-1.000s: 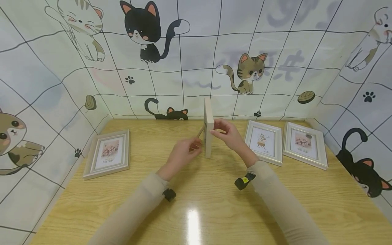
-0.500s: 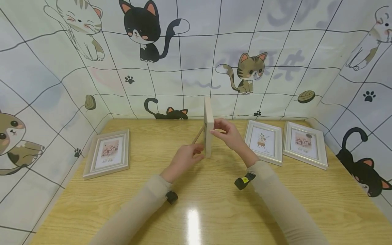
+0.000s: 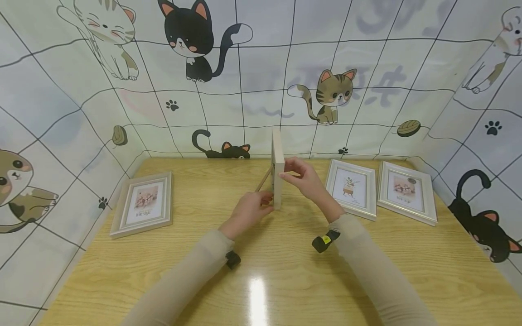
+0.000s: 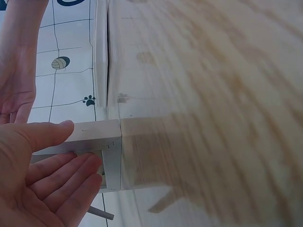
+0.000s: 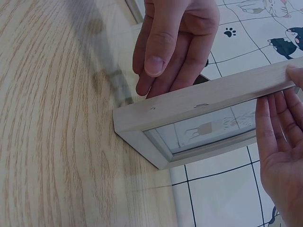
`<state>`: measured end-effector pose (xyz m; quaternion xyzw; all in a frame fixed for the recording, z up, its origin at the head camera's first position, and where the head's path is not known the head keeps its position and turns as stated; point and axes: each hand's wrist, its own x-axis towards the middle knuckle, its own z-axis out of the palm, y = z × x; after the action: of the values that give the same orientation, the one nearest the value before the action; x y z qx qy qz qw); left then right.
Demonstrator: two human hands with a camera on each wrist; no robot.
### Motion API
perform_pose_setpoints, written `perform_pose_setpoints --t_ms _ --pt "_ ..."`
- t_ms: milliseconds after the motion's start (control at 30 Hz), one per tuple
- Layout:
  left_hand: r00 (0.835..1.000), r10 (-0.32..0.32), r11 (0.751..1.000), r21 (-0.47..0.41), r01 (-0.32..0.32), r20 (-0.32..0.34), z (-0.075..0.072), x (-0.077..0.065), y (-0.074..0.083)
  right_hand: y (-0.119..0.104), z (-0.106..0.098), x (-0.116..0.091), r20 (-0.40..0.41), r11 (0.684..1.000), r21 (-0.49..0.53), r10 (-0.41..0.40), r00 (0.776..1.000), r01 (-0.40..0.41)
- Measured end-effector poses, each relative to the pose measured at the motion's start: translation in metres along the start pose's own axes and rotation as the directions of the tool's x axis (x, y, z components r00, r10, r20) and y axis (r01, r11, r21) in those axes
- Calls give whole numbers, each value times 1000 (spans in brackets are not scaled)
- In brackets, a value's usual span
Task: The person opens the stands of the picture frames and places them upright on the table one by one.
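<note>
A pale picture frame (image 3: 278,172) stands upright on the wooden table, its side edge towards me. My right hand (image 3: 302,179) pinches that edge partway up, thumb on the edge and fingers at the glass side (image 5: 203,127). The thin support leg (image 3: 264,179) slants out from the back. Low behind the frame is my left hand (image 3: 251,208), its fingers (image 4: 71,184) fairly straight against the back. The left thumb (image 5: 155,65) lies near the edge, with a gap from it in the right wrist view.
One framed picture (image 3: 142,205) lies flat at the left. At the right, two more lie side by side, a plant picture (image 3: 351,190) and a flower picture (image 3: 407,194). A cat-patterned cloth wall (image 3: 261,108) encloses the table (image 3: 285,280) behind and at both sides.
My left hand has let go of the support leg and moved slightly right and down to the frame's lower back. The leg stays swung out. My right hand keeps its pinch.
</note>
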<state>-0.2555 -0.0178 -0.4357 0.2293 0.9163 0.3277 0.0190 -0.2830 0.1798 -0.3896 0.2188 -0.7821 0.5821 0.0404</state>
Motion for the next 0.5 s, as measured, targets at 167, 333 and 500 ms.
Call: perform_pose_setpoints --t_ms 167,333,500 --pt "1000 7 1000 20 -7 -11 3 4 -1 0 0 0 0 1000 2 1 1000 -1" --pt "1000 -9 999 31 10 -29 7 9 -1 0 0 0 0 1000 6 15 1000 -15" --pt "997 -54 998 21 55 -47 9 11 2 1 0 0 -4 1000 6 26 1000 -26"
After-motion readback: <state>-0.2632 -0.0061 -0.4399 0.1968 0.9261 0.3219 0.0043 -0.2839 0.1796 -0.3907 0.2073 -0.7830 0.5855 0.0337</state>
